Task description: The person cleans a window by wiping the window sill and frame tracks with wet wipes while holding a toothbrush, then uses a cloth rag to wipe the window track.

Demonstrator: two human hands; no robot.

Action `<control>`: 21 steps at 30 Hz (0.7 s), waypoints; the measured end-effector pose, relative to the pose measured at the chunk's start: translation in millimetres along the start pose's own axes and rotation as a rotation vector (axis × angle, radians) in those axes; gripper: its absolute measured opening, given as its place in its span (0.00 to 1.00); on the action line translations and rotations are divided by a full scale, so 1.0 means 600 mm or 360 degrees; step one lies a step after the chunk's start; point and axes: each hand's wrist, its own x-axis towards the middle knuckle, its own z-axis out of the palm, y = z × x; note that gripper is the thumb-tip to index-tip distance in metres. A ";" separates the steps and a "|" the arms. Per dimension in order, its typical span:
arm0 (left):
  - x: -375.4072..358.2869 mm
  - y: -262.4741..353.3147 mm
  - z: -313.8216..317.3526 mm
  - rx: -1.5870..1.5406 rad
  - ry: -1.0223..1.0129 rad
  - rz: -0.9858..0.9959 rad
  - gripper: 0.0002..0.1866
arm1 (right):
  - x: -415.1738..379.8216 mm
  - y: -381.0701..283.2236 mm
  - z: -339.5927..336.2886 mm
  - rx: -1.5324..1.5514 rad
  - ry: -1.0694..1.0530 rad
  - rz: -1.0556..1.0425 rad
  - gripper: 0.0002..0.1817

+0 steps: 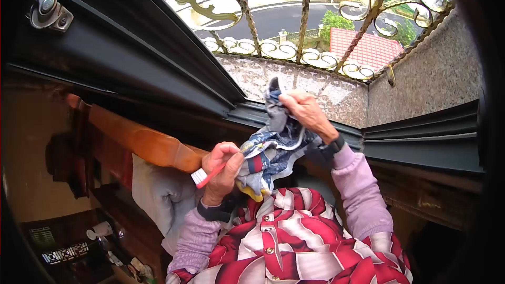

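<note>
A patterned cloth (273,150) in blue, grey, red and yellow hangs bunched between my two hands, in front of my chest. My right hand (307,110) pinches its upper part, and a dark tip of cloth sticks up past the fingers. On the lower left, my left hand (223,168) is closed around a red brush (202,178) with white bristles pointing left. The thumb and fingers of that hand also meet the cloth's left edge.
Ahead are a dark window frame (158,47), a stone sill (315,87) and a twisted metal grille (302,16). A metal latch (50,10) is at upper left. Left of my body are a wooden armrest (137,137) and a pale cushion (163,194).
</note>
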 end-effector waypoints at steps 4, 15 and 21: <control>-0.006 0.002 0.004 0.0070 0.0059 -0.0054 0.05 | 0.071 0.077 0.144 -0.0679 -0.0228 -0.0410 0.11; -0.004 -0.020 0.006 0.0125 0.0228 0.0100 0.06 | 0.026 0.054 0.144 -0.1031 -0.0133 -0.0385 0.13; -0.002 -0.022 0.011 0.0075 0.0191 0.0065 0.05 | -0.047 0.079 0.073 -0.1383 0.0134 -0.0269 0.12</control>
